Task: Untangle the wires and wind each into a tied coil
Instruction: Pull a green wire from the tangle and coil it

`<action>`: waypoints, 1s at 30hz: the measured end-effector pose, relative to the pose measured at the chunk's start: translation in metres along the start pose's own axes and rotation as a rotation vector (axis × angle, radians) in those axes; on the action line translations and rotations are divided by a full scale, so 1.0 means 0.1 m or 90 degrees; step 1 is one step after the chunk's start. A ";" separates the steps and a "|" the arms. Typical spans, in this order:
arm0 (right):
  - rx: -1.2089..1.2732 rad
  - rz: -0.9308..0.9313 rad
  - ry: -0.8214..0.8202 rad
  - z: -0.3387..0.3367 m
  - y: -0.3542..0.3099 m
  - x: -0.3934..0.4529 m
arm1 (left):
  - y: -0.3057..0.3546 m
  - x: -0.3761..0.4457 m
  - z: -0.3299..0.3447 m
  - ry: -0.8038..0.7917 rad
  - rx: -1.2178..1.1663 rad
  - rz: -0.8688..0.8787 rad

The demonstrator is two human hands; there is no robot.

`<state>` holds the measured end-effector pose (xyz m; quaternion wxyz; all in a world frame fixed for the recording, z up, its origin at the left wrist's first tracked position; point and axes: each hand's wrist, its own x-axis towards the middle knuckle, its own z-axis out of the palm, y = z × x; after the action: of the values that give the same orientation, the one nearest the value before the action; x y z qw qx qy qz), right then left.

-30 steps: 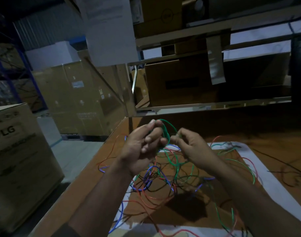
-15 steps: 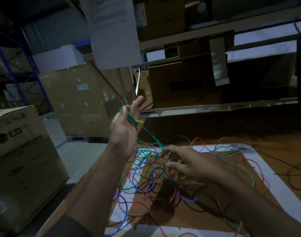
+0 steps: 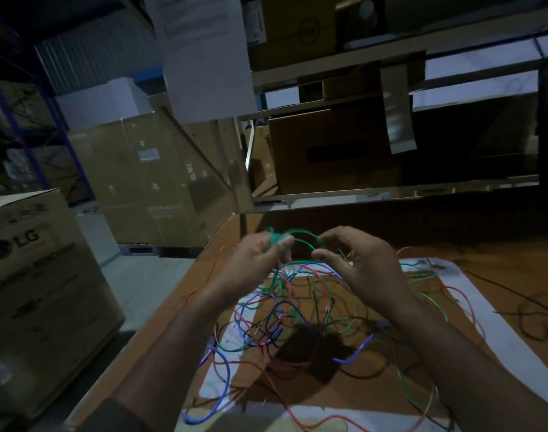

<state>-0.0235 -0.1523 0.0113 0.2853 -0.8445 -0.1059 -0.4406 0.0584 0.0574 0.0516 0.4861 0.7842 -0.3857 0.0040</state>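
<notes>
The green wire [image 3: 300, 236] is raised above the bench [image 3: 516, 266] and spans the gap between both hands, while its free length drops back into the tangle of wires [image 3: 300, 310] lying on the sheet of cardboard [image 3: 297, 388] below. The left hand [image 3: 260, 260] holds a small bunch of green turns, with its fingers [image 3: 282, 243] curled around them; motion blur prevents a count of the turns. The right hand [image 3: 360, 266] sits just beside it, thumb and forefinger brought together on the same green strand, the remaining fingers loosely curled. The step in hand appears to be winding the green wire into a coil. To do it well, keep the left hand as a fixed former and let the right hand feed each new turn over the existing bunch at a matching loop size. Draw slack gradually, since the green wire crosses red, blue and black strands in the pile; a sharp pull is likely to tighten a knot or lift neighbouring wires. Where resistance is felt, stop and free the crossing before the next turn. Maintain light tension between the hands so the turns do not spring open.
</notes>
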 end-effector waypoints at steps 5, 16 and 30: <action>-0.164 -0.001 -0.033 -0.02 0.14 -0.02 | 0.13 0.08 -0.32 0.153 -0.609 -0.061; -0.278 0.243 -0.349 -0.01 0.19 0.06 | 0.61 -0.07 -0.83 0.148 -0.723 -0.001; 0.509 0.262 -0.050 0.19 -0.84 0.52 | 1.13 -0.34 -0.52 0.011 -0.687 0.049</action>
<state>-0.0158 -0.0767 0.0768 0.6665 -0.6874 -0.1085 -0.2672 -0.0153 0.0918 0.1523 0.8225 0.4084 -0.3573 -0.1702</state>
